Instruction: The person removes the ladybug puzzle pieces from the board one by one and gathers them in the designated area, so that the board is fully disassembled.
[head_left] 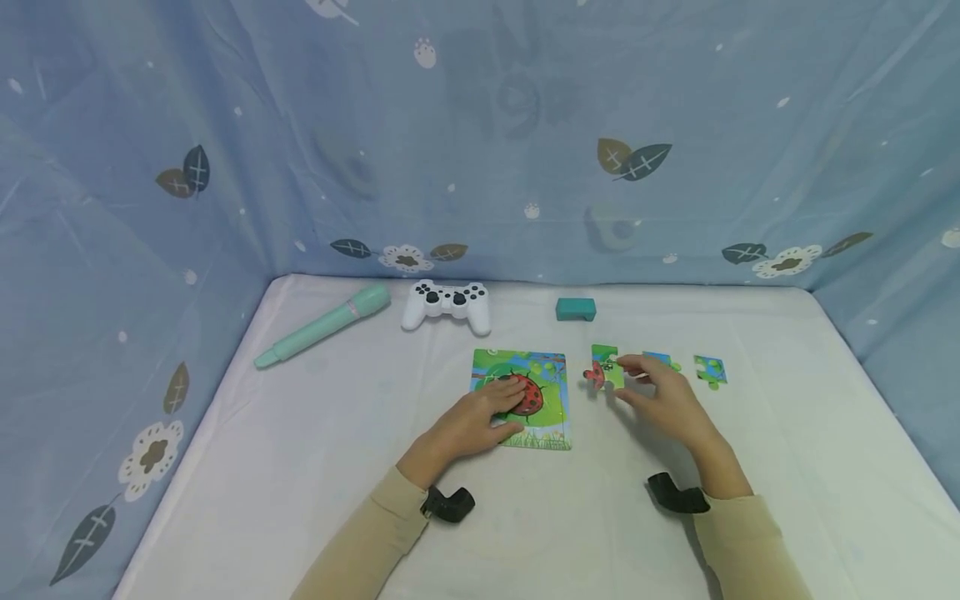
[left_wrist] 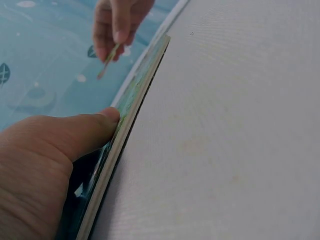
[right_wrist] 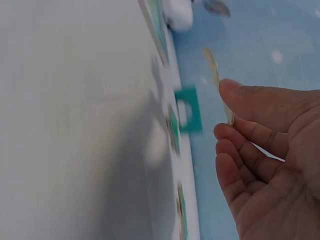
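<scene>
A square ladybug jigsaw puzzle [head_left: 551, 417] lies on the white table, green with a blue and leafy border. My left hand [head_left: 480, 417] rests on its left part, fingers over the ladybug; the left wrist view shows the thumb [left_wrist: 95, 131] lying along the puzzle's edge. To the right of the puzzle, my right hand [head_left: 663, 400] pinches a puzzle piece [head_left: 611, 367] printed with green and a red bug, raised above the table. The right wrist view shows that piece [right_wrist: 215, 70] edge-on between thumb and fingers. Two more puzzle pieces [head_left: 710, 370] lie right of it, one partly behind the right hand.
Along the back of the table lie a mint-green pen-shaped stick [head_left: 322, 327], a white game controller [head_left: 447, 305] and a teal block [head_left: 576, 309] with a notch. A blue patterned cloth [head_left: 510, 167] hangs behind and at both sides.
</scene>
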